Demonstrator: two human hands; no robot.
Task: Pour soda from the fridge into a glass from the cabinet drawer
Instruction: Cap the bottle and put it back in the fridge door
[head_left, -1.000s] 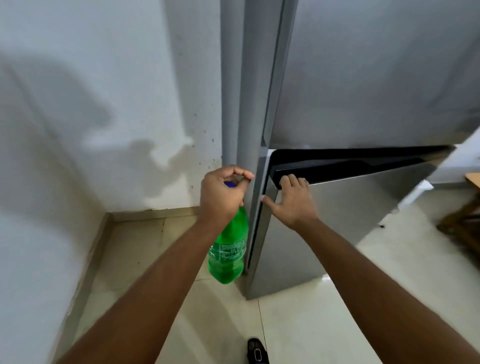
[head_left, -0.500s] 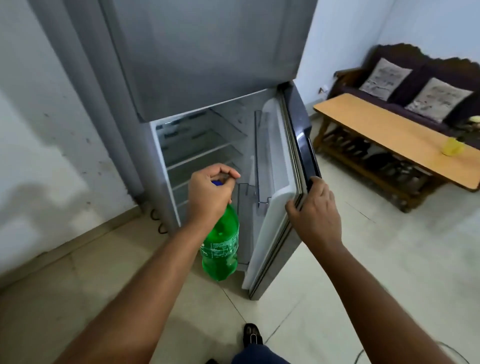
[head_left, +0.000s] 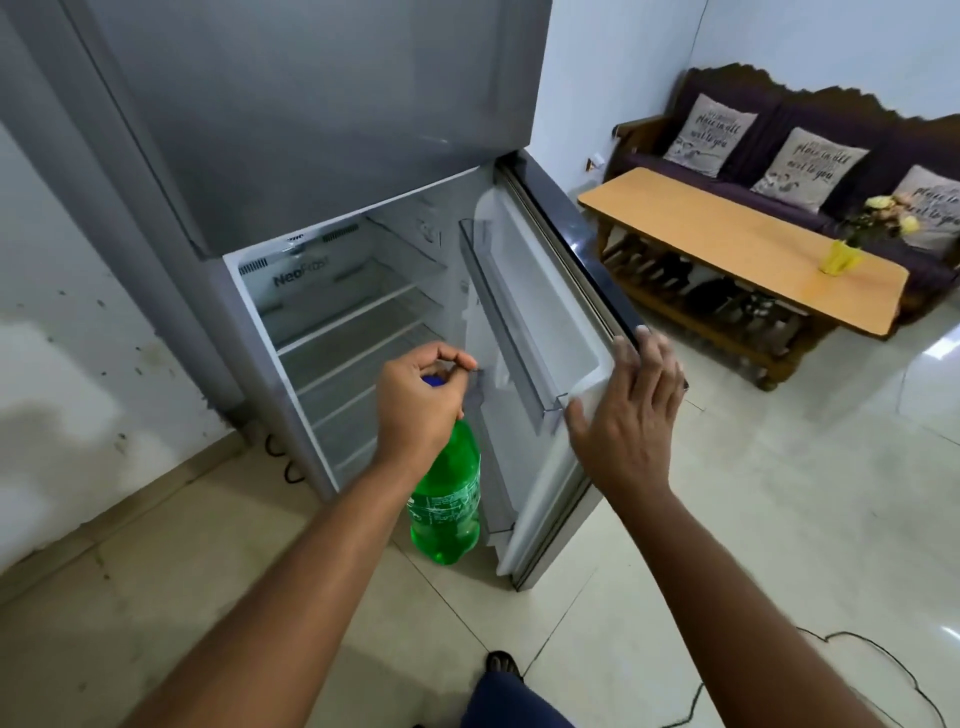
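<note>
Since half a second ago our right hand (head_left: 626, 415) has let go of the door edge and spread its fingers, and the fridge door (head_left: 550, 332) stands wider.

Our left hand (head_left: 418, 402) pinches the green soda bottle (head_left: 447, 506) round its blue cap, so it hangs before the open fridge (head_left: 332, 317). We should keep that neck grip firm, since the bottle swings free. Our hand hides most of the cap; no glass shows, and we cannot tell whether the right palm touches the door.

One bottle (head_left: 445, 506), three cushions (head_left: 709, 134).
</note>
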